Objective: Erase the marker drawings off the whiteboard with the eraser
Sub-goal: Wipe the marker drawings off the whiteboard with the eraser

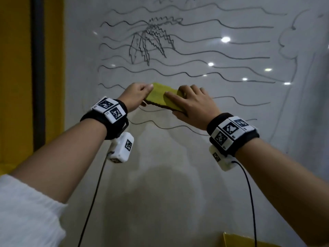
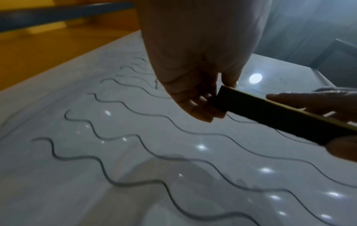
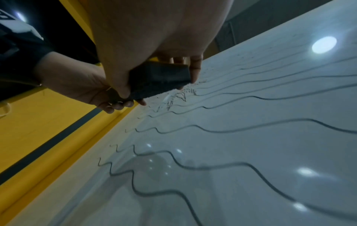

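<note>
A yellow eraser (image 1: 161,96) with a dark felt underside (image 3: 160,79) is held in front of the whiteboard (image 1: 178,157), between both hands. My left hand (image 1: 142,94) pinches its left end; in the left wrist view the fingers (image 2: 195,105) curl round that end of the eraser (image 2: 274,116). My right hand (image 1: 190,102) grips the right end, thumb across the yellow top. Black marker drawings (image 1: 151,41) cover the board: several wavy lines and a spiky scribble above the hands. Whether the felt touches the board is unclear.
A yellow wall with a dark vertical strip (image 1: 37,73) borders the board on the left. A yellow box corner (image 1: 240,239) shows at the bottom. Cables hang from both wrist cameras. Light reflections (image 1: 225,39) dot the board.
</note>
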### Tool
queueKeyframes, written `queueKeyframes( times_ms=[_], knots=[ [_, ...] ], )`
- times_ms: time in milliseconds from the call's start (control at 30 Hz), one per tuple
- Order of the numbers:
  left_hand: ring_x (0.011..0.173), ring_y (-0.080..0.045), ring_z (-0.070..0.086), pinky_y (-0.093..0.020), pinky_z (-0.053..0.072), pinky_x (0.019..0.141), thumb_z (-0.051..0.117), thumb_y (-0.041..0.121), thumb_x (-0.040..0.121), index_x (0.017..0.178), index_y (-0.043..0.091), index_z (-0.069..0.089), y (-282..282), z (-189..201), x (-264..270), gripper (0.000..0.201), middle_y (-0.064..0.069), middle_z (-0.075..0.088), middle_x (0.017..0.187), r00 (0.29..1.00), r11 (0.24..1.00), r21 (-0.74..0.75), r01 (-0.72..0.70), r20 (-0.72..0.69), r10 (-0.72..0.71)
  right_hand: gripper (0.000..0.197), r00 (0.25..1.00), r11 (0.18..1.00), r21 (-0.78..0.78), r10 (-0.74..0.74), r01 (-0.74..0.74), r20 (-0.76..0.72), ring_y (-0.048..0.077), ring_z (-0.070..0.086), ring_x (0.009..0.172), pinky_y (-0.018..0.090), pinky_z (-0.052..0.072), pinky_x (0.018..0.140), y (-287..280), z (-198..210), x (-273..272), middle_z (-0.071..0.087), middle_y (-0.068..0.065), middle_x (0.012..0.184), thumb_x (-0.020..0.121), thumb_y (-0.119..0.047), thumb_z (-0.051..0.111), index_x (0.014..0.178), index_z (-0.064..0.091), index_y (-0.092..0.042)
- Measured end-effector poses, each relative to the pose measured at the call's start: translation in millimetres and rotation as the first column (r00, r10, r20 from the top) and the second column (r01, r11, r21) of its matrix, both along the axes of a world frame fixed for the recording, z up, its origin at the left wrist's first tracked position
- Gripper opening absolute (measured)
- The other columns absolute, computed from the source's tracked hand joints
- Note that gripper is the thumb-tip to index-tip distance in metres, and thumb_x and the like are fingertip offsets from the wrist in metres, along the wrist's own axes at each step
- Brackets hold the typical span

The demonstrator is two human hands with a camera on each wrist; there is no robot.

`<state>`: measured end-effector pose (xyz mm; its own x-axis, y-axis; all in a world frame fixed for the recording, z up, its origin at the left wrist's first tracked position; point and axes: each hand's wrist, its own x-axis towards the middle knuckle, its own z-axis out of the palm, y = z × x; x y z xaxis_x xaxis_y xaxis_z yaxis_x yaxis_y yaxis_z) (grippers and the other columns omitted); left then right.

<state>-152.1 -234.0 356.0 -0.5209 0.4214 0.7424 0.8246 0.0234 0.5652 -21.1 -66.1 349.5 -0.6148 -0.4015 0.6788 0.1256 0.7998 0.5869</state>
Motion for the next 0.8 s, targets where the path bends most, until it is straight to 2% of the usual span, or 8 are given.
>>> queueKeyframes(
  times_ms=[67,200,300,367,433,500,600,800],
  knots=[
    [0.067,-0.013,0.055,-0.029,0.046,0.064,0.036,0.022,0.102,0.097,0.007,0.060,-20.3,18.5,-20.1,0.029,-0.011,0.058,0.086,0.995,0.997,0.038,-0.070,-0.075,0.073,0.057,0.996,1.000,-0.013,0.004,-0.005,-0.085,0.037,0.058,0.079,0.041,0.048,0.066,-19.0,18.1,-21.0,0.061,0.019,0.100,0.081,-0.046,0.038,0.124,0.060,-0.018],
    [0.090,-0.015,0.054,-0.027,0.041,0.078,0.034,0.024,0.102,0.118,0.005,0.060,-68.7,40.0,-75.6,0.036,-0.002,0.058,0.104,0.977,0.984,0.037,-0.173,-0.116,0.176,0.058,0.979,0.986,-0.166,-0.045,0.012,-0.199,0.037,0.057,0.080,0.041,0.047,0.064,-52.3,50.3,-75.1,0.059,0.021,0.100,0.083,-0.048,0.035,0.126,0.058,-0.015],
    [0.101,-0.019,0.051,-0.028,0.037,0.088,0.035,0.026,0.102,0.109,0.007,0.060,-100.5,39.7,-119.3,0.033,-0.008,0.056,0.107,0.951,0.966,-0.031,-0.256,-0.190,0.245,0.055,0.970,0.974,-0.220,-0.095,0.045,-0.223,0.039,0.055,0.087,0.042,0.045,0.067,-78.5,65.5,-118.2,0.057,0.023,0.104,0.087,-0.045,0.038,0.130,0.053,-0.014],
    [0.116,-0.024,0.049,-0.025,0.033,0.094,0.035,0.026,0.102,0.125,0.005,0.055,-112.6,37.6,-144.7,0.038,-0.013,0.052,0.125,0.933,0.950,-0.085,-0.300,-0.235,0.274,0.052,0.967,0.966,-0.249,-0.125,0.068,-0.220,0.040,0.052,0.097,0.045,0.044,0.074,-91.8,69.3,-146.3,0.053,0.024,0.113,0.090,-0.040,0.049,0.136,0.046,-0.015],
    [0.127,-0.023,0.042,-0.021,0.027,0.099,0.034,0.028,0.102,0.138,0.009,0.044,-117.4,35.2,-165.2,0.042,-0.012,0.043,0.139,0.933,0.950,-0.107,-0.293,-0.251,0.260,0.052,0.962,0.969,-0.242,-0.117,0.055,-0.247,0.041,0.051,0.100,0.047,0.044,0.076,-103.4,71.1,-168.8,0.051,0.025,0.116,0.090,-0.038,0.055,0.136,0.046,-0.014],
    [0.133,-0.021,0.036,-0.025,0.025,0.107,0.033,0.031,0.101,0.142,0.012,0.038,-117.8,34.4,-182.8,0.045,-0.009,0.036,0.146,0.937,0.955,-0.122,-0.272,-0.261,0.233,0.050,0.957,0.976,-0.213,-0.105,0.047,-0.269,0.041,0.052,0.098,0.048,0.045,0.076,-112.1,73.3,-187.5,0.053,0.025,0.115,0.089,-0.037,0.057,0.132,0.050,-0.014],
    [0.139,-0.021,0.027,-0.036,0.023,0.115,0.032,0.035,0.101,0.146,0.014,0.030,-114.9,39.2,-204.0,0.050,-0.007,0.027,0.152,0.931,0.951,-0.126,-0.283,-0.273,0.241,0.047,0.945,0.989,-0.139,-0.089,0.047,-0.314,0.041,0.057,0.087,0.045,0.049,0.071,-117.5,78.6,-203.6,0.058,0.025,0.107,0.086,-0.039,0.045,0.122,0.058,-0.012],
    [0.145,-0.019,0.009,-0.040,0.014,0.118,0.025,0.042,0.101,0.150,0.016,0.017,-118.6,56.3,-232.0,0.056,-0.004,0.009,0.158,0.888,0.915,-0.061,-0.399,-0.273,0.370,0.051,0.920,0.998,-0.058,-0.056,0.036,-0.388,0.038,0.057,0.079,0.041,0.048,0.066,-106.8,100.4,-206.3,0.060,0.022,0.102,0.080,-0.039,0.038,0.114,0.063,-0.011]
  ],
)
